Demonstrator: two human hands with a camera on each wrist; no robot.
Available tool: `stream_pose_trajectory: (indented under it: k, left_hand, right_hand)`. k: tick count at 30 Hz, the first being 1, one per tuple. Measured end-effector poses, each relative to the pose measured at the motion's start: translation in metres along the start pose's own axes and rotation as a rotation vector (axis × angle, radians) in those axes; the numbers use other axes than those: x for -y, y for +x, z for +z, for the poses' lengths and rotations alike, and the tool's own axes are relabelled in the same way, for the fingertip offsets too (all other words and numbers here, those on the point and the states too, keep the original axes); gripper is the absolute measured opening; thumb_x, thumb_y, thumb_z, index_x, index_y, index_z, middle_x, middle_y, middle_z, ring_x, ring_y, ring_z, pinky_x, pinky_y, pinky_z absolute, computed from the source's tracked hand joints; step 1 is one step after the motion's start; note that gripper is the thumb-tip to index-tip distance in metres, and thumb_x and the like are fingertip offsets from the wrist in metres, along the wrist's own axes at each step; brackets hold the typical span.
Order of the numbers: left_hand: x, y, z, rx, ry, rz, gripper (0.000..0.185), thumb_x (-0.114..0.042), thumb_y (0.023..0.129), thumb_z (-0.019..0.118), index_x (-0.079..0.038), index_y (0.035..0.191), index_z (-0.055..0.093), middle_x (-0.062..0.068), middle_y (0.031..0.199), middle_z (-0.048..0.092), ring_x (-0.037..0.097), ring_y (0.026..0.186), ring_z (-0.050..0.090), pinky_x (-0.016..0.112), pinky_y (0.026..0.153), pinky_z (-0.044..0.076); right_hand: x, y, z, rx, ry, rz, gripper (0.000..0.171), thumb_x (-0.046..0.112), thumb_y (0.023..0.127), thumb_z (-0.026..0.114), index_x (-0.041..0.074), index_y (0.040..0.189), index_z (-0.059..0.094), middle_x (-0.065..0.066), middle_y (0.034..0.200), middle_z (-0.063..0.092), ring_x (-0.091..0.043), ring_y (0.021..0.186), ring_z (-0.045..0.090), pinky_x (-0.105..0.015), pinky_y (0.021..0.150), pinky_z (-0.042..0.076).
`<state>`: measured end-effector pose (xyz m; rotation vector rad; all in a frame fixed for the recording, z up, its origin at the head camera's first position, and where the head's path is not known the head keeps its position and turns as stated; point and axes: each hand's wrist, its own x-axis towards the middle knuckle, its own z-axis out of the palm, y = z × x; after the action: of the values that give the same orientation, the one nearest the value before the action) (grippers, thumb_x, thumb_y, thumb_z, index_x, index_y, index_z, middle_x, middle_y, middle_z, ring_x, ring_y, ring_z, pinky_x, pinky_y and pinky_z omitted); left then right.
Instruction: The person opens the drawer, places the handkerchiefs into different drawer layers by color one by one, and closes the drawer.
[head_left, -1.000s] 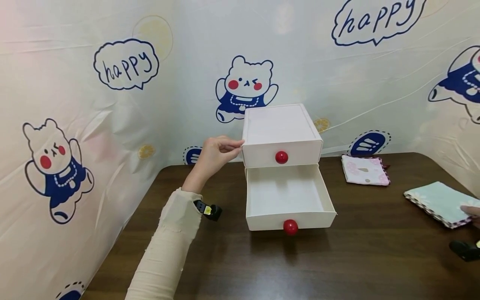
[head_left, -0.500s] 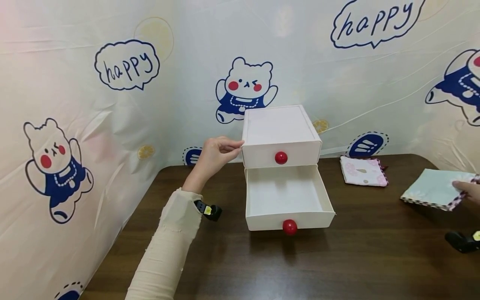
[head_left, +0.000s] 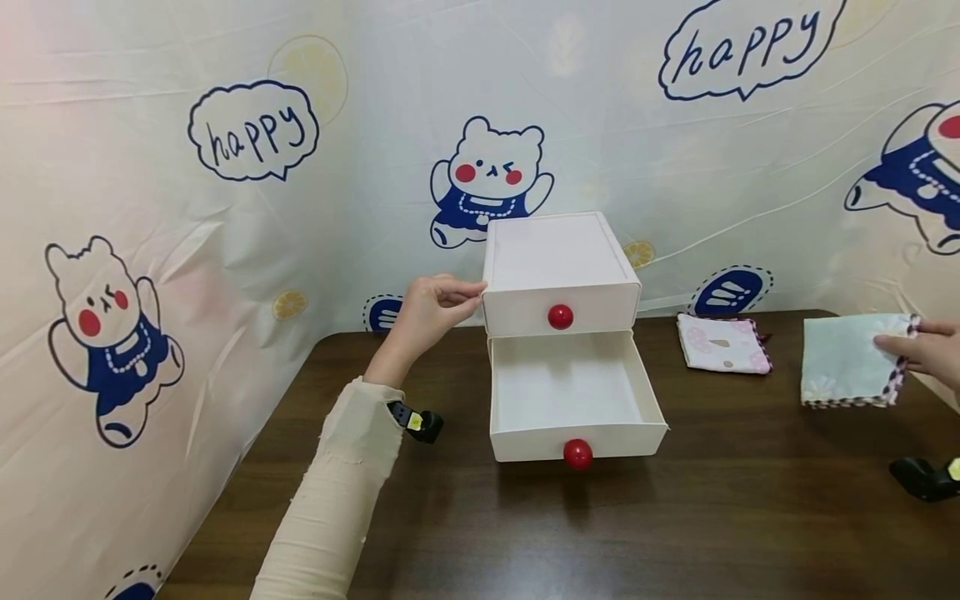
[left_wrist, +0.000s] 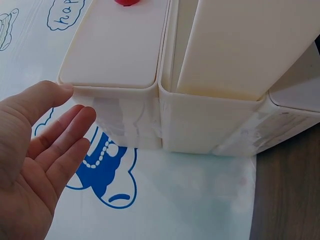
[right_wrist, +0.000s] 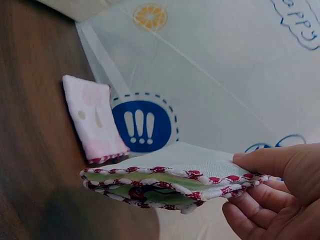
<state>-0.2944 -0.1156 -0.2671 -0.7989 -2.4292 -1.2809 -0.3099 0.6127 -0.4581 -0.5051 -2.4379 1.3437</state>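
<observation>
My left hand [head_left: 435,310] touches the upper left front corner of a white drawer box [head_left: 558,254]. In the left wrist view its thumb [left_wrist: 57,92] meets the corner, while the other fingers stay apart from the side wall. The lower drawer [head_left: 573,387] is pulled out, with a red knob [head_left: 577,454] on its front and nothing inside. At the right, my right hand [head_left: 930,350] pinches a folded pale green handkerchief [head_left: 851,358] by its checked edge, raised above the table. Its folded layers with red-and-white trim show in the right wrist view.
A folded pink-and-white handkerchief [head_left: 723,343] lies on the dark wooden table [head_left: 712,508], right of the box. Behind the table hangs a printed cloth backdrop [head_left: 390,167]. The upper drawer [head_left: 525,312] is pushed in.
The right hand has lifted the green handkerchief off the table and moved it up and leftward, tilting it more upright. The left hand and drawers have stayed in place.
</observation>
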Motion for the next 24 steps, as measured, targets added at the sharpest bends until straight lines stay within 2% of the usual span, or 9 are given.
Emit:
stream_pose_trajectory:
  k: [5, 7, 10, 11, 12, 14, 17, 20, 24]
  left_hand:
    - [0.002, 0.000, 0.001, 0.000, 0.006, -0.003, 0.024, -0.005, 0.081, 0.069, -0.006, 0.104, 0.070, 0.006, 0.093, 0.065, 0.015, 0.077, 0.062, 0.024, 0.069, 0.054]
    - [0.002, 0.000, 0.001, 0.000, 0.006, -0.005, 0.024, -0.006, 0.081, 0.069, -0.006, 0.105, 0.070, 0.005, 0.094, 0.065, 0.015, 0.078, 0.063, 0.024, 0.069, 0.054]
    - [0.002, 0.000, 0.001, -0.001, 0.003, -0.008, 0.024, -0.006, 0.081, 0.069, -0.006, 0.105, 0.070, 0.005, 0.095, 0.065, 0.015, 0.078, 0.063, 0.024, 0.069, 0.054]
    - [0.002, 0.000, 0.001, -0.001, 0.003, -0.009, 0.024, -0.006, 0.081, 0.069, -0.006, 0.105, 0.070, 0.005, 0.095, 0.066, 0.015, 0.078, 0.063, 0.024, 0.069, 0.054]
    - [0.002, 0.000, 0.001, 0.000, 0.004, -0.009, 0.024, -0.006, 0.081, 0.069, -0.006, 0.105, 0.070, 0.005, 0.095, 0.066, 0.015, 0.079, 0.063, 0.024, 0.069, 0.054]
    - [0.003, 0.000, 0.001, 0.000, 0.003, -0.011, 0.024, -0.006, 0.081, 0.069, -0.006, 0.105, 0.070, 0.005, 0.095, 0.066, 0.015, 0.079, 0.063, 0.024, 0.069, 0.054]
    - [0.003, 0.000, 0.001, -0.002, 0.002, -0.010, 0.023, -0.007, 0.081, 0.069, -0.007, 0.105, 0.070, 0.005, 0.095, 0.066, 0.014, 0.079, 0.063, 0.024, 0.070, 0.053]
    - [0.004, 0.000, 0.001, -0.003, 0.000, -0.009, 0.023, -0.007, 0.082, 0.069, -0.007, 0.104, 0.070, 0.005, 0.095, 0.066, 0.014, 0.078, 0.063, 0.024, 0.069, 0.053]
    - [0.004, 0.000, 0.001, -0.003, -0.002, -0.011, 0.022, -0.006, 0.081, 0.069, -0.006, 0.104, 0.070, 0.005, 0.095, 0.066, 0.015, 0.078, 0.063, 0.024, 0.069, 0.054]
  right_hand:
    - [0.074, -0.052, 0.003, 0.045, -0.104, -0.084, 0.040, 0.039, 0.085, 0.062, 0.029, 0.121, 0.048, 0.010, 0.068, 0.062, -0.006, 0.056, 0.060, -0.031, 0.053, 0.052]
    - [0.110, -0.077, 0.007, 0.025, -0.124, -0.077, 0.030, 0.036, 0.086, 0.061, 0.034, 0.113, 0.048, 0.008, 0.066, 0.062, -0.004, 0.055, 0.058, -0.026, 0.054, 0.050]
    - [0.168, -0.121, 0.012, 0.061, -0.124, -0.104, 0.049, 0.030, 0.088, 0.059, 0.010, 0.131, 0.045, 0.003, 0.065, 0.062, 0.005, 0.051, 0.050, -0.038, 0.077, 0.050]
    - [0.189, -0.135, 0.014, 0.073, -0.142, -0.088, 0.060, 0.031, 0.089, 0.058, -0.003, 0.134, 0.038, 0.003, 0.064, 0.061, 0.006, 0.051, 0.048, -0.047, 0.084, 0.045]
    - [0.203, -0.146, 0.016, 0.073, -0.161, -0.093, 0.059, 0.031, 0.090, 0.056, -0.004, 0.134, 0.038, 0.006, 0.063, 0.059, 0.009, 0.051, 0.046, -0.051, 0.089, 0.042]
    - [0.233, -0.168, 0.018, 0.112, -0.203, -0.128, 0.072, 0.030, 0.092, 0.053, -0.021, 0.133, 0.021, -0.011, 0.067, 0.062, 0.002, 0.053, 0.050, -0.068, 0.091, 0.024]
    - [0.255, -0.184, 0.024, 0.089, -0.282, -0.150, 0.072, 0.032, 0.092, 0.052, -0.020, 0.133, 0.023, -0.034, 0.083, 0.059, -0.031, 0.077, 0.061, -0.068, 0.092, 0.024]
    - [0.267, -0.194, 0.028, 0.074, -0.338, -0.178, 0.071, 0.033, 0.092, 0.052, -0.019, 0.132, 0.025, -0.043, 0.110, 0.046, -0.058, 0.103, 0.039, -0.068, 0.090, 0.026]
    - [0.278, -0.203, 0.032, 0.046, -0.361, -0.195, 0.070, 0.035, 0.091, 0.054, -0.018, 0.130, 0.032, -0.042, 0.108, 0.048, -0.055, 0.099, 0.042, -0.068, 0.087, 0.031]
